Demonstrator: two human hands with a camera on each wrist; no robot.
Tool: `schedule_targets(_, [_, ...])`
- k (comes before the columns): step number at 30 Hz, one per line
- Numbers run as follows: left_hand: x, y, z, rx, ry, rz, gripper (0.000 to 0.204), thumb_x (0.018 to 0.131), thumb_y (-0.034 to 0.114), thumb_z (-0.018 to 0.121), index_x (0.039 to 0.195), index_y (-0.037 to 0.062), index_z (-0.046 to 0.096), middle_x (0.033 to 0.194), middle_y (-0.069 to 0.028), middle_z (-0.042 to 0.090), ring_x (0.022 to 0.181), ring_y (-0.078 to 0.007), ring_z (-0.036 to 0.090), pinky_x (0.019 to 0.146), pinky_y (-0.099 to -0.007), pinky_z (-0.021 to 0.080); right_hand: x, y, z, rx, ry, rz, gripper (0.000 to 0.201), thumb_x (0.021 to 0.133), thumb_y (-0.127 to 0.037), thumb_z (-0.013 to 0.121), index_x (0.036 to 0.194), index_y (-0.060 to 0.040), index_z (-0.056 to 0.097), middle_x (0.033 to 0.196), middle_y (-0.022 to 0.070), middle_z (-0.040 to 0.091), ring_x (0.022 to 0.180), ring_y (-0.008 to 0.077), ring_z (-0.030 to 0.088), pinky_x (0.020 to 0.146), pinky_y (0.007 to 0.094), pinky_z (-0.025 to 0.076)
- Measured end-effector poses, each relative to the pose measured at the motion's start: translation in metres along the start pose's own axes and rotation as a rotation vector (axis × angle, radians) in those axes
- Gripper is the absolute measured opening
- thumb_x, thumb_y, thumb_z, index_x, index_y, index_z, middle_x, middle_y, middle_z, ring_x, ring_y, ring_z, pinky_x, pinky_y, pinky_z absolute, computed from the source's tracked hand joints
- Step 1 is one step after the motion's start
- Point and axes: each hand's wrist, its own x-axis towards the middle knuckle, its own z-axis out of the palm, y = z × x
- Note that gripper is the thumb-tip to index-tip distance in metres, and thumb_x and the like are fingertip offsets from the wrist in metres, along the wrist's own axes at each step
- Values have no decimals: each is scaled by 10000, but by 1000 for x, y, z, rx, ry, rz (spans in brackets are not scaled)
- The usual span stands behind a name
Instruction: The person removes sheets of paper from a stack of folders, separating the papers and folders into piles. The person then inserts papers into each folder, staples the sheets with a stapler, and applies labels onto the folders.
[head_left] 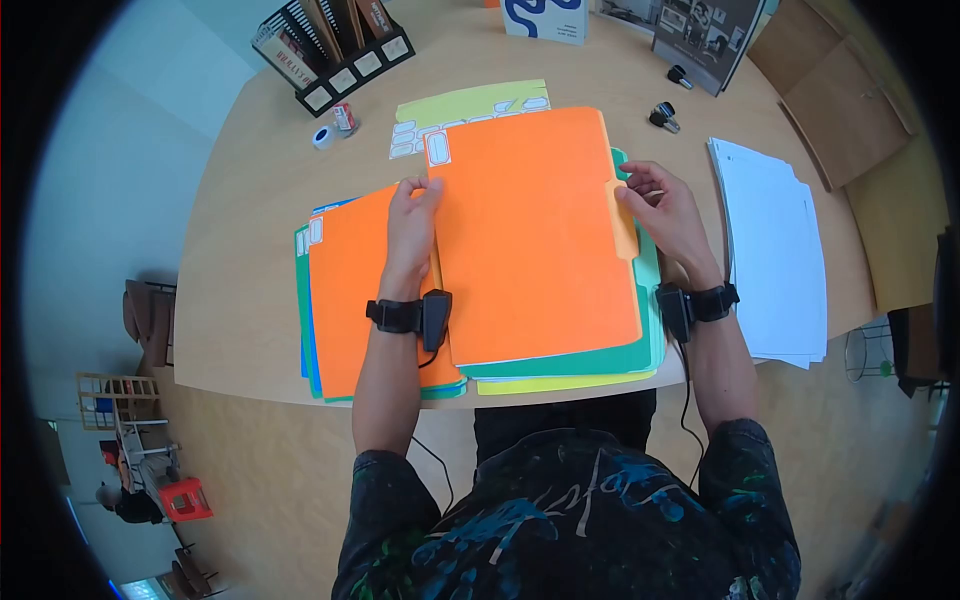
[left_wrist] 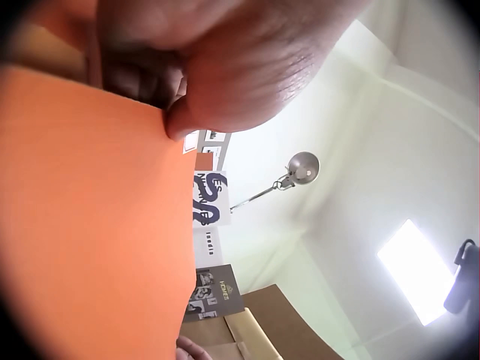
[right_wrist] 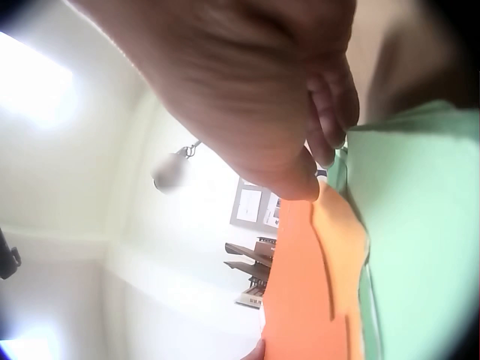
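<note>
An orange file folder (head_left: pixel 530 240) with a small white label at its upper left lies over green and yellow folders. My left hand (head_left: pixel 409 225) pinches its left edge near that label, thumb on the front and fingers behind. At the opposite edge, my right hand (head_left: pixel 668 215) has its thumb at the folder's light orange tab (head_left: pixel 624 225), its other fingers loosely bent beside the green folder (right_wrist: pixel 420 217). To the left, partly covered by my left arm, lies another stack topped by a labelled orange folder (head_left: pixel 350 290), with green and blue edges showing.
Behind the folders lies a label sheet (head_left: pixel 408 140) with a yellow-green sheet (head_left: pixel 475 100). White papers (head_left: pixel 775 250) lie at right. A tape roll (head_left: pixel 323 137), small red-and-white box (head_left: pixel 345 119), black clips (head_left: pixel 663 117), file organizer (head_left: pixel 340 70) and standing books (head_left: pixel 710 45) sit farther back.
</note>
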Motion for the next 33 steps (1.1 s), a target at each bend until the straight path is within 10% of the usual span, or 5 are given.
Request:
schedule_targets(12, [-9, 4, 18, -119, -102, 29, 253, 1016, 220, 603, 1166, 30, 529, 1076, -110, 693, 950, -128, 681, 808, -242, 547, -10, -18, 0, 423, -219, 254, 251, 979, -157, 647, 1161, 9, 697, 1060, 35, 718, 957, 88, 637, 902, 240, 473])
schedule_targets(33, [-5, 4, 18, -47, -98, 88, 241, 970, 255, 669, 1059, 32, 661, 952, -24, 717, 825, -70, 665, 748, -221, 518, -12, -7, 5, 493, -181, 308, 205, 972, -177, 663, 1018, 20, 689, 925, 45, 720, 794, 87, 661, 723, 242, 521])
